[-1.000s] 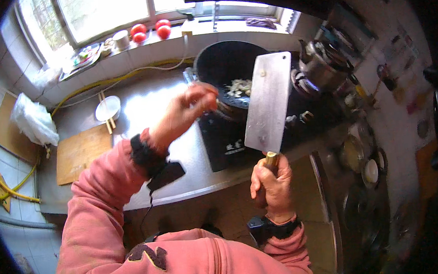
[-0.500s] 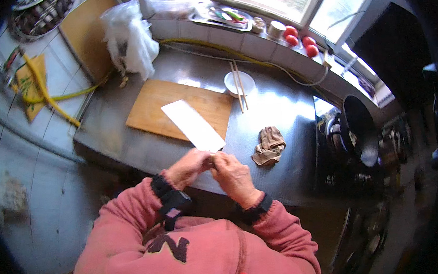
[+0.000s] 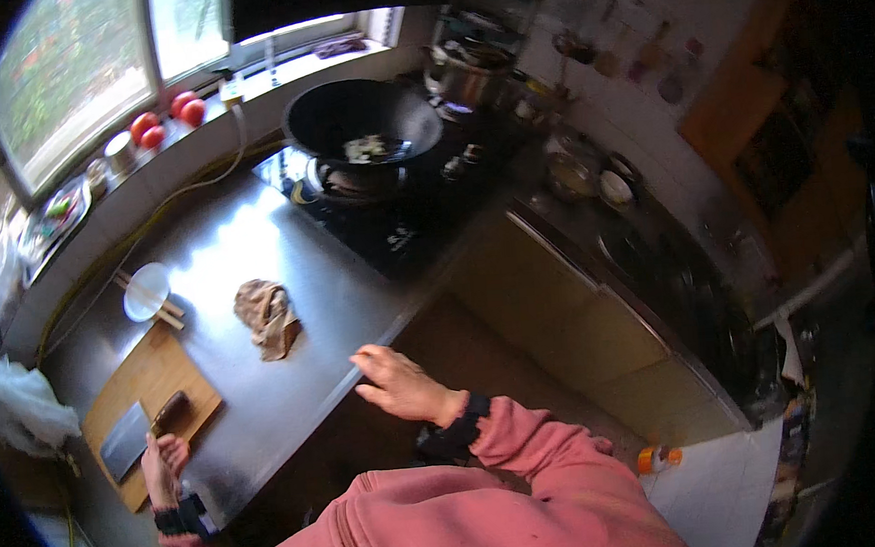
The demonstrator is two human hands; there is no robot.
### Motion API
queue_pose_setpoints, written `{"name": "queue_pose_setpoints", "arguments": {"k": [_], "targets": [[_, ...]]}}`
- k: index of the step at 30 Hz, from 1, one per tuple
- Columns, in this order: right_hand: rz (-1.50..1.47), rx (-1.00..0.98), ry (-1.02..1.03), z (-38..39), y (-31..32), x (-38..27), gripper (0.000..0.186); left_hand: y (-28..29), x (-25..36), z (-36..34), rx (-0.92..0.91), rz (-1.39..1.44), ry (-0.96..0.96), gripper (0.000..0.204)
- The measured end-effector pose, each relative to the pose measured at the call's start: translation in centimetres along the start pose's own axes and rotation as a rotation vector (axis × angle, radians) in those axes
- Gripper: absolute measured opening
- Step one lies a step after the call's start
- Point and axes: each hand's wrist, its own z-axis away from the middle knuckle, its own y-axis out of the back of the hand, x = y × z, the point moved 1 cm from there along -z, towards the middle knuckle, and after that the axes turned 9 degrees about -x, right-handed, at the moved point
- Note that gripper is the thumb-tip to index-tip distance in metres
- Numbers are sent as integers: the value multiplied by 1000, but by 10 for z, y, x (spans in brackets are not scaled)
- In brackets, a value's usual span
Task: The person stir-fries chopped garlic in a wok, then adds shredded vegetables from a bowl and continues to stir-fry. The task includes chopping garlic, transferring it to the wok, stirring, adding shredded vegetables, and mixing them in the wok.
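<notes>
A cleaver [image 3: 125,443] with a broad grey blade and dark wooden handle lies flat on the wooden cutting board [image 3: 201,380]. My left hand [image 3: 162,469] is at the board's near edge, beside the blade, its fingers apart and not around the handle. Whether a fingertip touches the blade I cannot tell. Over the counter's front edge, my right hand [image 3: 401,384] is open and holds nothing, fingers stretched to the left. A crumpled brown cloth [image 3: 268,319] lies on the steel counter beyond it. Chopsticks rest across a white bowl [image 3: 145,291] behind the board.
A black wok [image 3: 334,129] with pale pieces of food sits on the gas stove; behind it a metal pot [image 3: 466,76] stands over a blue flame. Tomatoes [image 3: 145,126] line the windowsill. A white plastic bag [image 3: 20,404] is left of the board. An orange-capped bottle [image 3: 657,459] is low at right.
The view has swung right toward the stove. The cleaver, held in both hands before, now lies on the board. My hands have parted, the right one moving away to the right.
</notes>
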Motion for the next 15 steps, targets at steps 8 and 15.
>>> {"name": "queue_pose_setpoints", "arguments": {"k": [8,15], "targets": [[-414,367,-480,180,76,145,47,-261,20,59,-386,-192,-80,23],[247,746,-538,280,275,237,41,-491,-13,72,-776,-370,88,16]]}}
